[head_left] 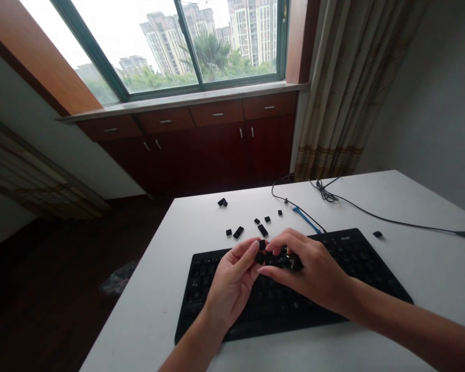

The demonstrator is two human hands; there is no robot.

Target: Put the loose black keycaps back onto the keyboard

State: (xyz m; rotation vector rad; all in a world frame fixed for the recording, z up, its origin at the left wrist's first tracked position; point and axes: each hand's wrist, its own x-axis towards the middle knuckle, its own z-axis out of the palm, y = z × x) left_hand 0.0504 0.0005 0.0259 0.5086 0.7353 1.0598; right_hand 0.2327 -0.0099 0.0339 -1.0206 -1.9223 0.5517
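Note:
A black keyboard point(282, 310) lies across the white table, and both hands are above its middle. My left hand point(234, 281) is closed, pinching small black keycaps point(260, 257) between thumb and fingers. Close beside it, my right hand point(306, 258) is curled with its thumb and fingertips toward those keycaps. More dark, shiny pieces point(293, 262), which look like keycaps, sit within the curve of the right hand. The fingers partly hide them.
Loose keycaps point(238, 232) are scattered behind the keyboard, with another keycap point(377, 234) to the right. A blue strip-like tool point(307, 220) lies by the keyboard's back edge. A black cable point(364, 211) runs across the white table point(155, 289). Cabinets point(217, 150) stand beyond.

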